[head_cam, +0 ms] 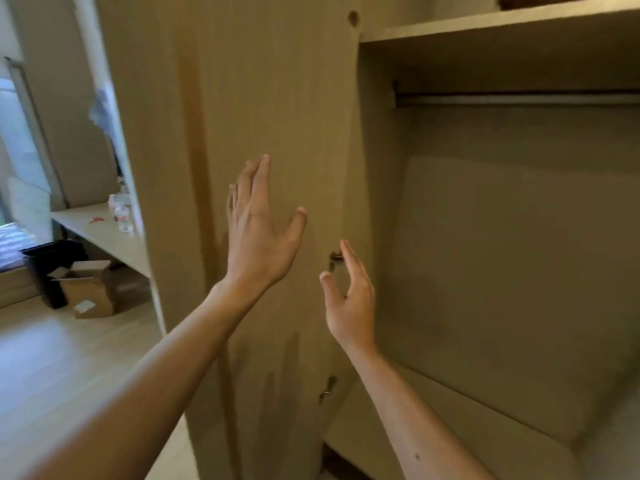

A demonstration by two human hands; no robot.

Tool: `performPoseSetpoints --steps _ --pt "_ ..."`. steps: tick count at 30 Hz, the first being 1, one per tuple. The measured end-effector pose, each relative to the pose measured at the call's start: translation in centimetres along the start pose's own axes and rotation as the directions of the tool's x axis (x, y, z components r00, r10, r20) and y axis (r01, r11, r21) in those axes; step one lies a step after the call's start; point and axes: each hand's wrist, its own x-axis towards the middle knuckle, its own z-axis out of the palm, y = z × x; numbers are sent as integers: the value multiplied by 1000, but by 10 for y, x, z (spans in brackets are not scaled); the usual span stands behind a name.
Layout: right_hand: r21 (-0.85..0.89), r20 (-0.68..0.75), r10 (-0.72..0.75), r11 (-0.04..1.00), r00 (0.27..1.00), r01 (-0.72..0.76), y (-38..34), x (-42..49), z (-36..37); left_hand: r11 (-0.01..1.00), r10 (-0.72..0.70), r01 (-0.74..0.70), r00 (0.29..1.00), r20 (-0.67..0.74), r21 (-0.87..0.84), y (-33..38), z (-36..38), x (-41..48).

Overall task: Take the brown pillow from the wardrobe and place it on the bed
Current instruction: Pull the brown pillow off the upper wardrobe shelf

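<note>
A light wooden wardrobe (485, 237) stands in front of me with its door (277, 98) swung open to the left. A sliver of something brown, possibly the brown pillow (533, 1), shows on the top shelf (485, 26) at the upper edge of view. My left hand (258, 233) is raised flat, fingers apart, against the inside of the door. My right hand (349, 296) is open near the door's hinge side, next to a metal hinge (335, 259), holding nothing. The bed's striped cover (10, 244) shows at the far left edge.
A hanging rail (512, 98) crosses the compartment below the shelf. To the left stand a long low desk (104, 233) with small bottles, an open cardboard box (88, 289) and a black bin (48, 268) on the wooden floor.
</note>
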Motion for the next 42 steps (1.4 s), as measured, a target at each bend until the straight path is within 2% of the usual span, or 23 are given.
performPoseSetpoints --steps 6,10,15,23,29,33,38,42 --pt "-43 -198 -26 999 980 18 -5 49 -133 984 35 -16 994 107 -176 83 77 11" --pt "-185 -265 -119 980 957 71 -19 81 -222 957 115 -79 987 113 -281 148 118 27" --pt "-288 -364 -222 950 904 118 -52 125 -330 906 256 -211 964 77 -367 239 155 53" --pt "-478 -406 -368 865 837 149 -105 195 -441 810 422 -372 907 10 -454 344 198 109" --pt "-656 -428 -403 754 809 29 -136 259 -515 746 557 -503 831 -5 -437 391 233 165" --pt "-745 -471 -387 656 793 -122 -146 299 -557 735 570 -505 821 10 -454 409 255 197" --pt "-721 -615 -319 598 721 -350 -142 330 -606 737 579 -492 813 58 -463 409 282 220" --pt "-613 -709 -135 603 693 -510 -141 347 -638 733 583 -489 809 67 -473 403 293 233"
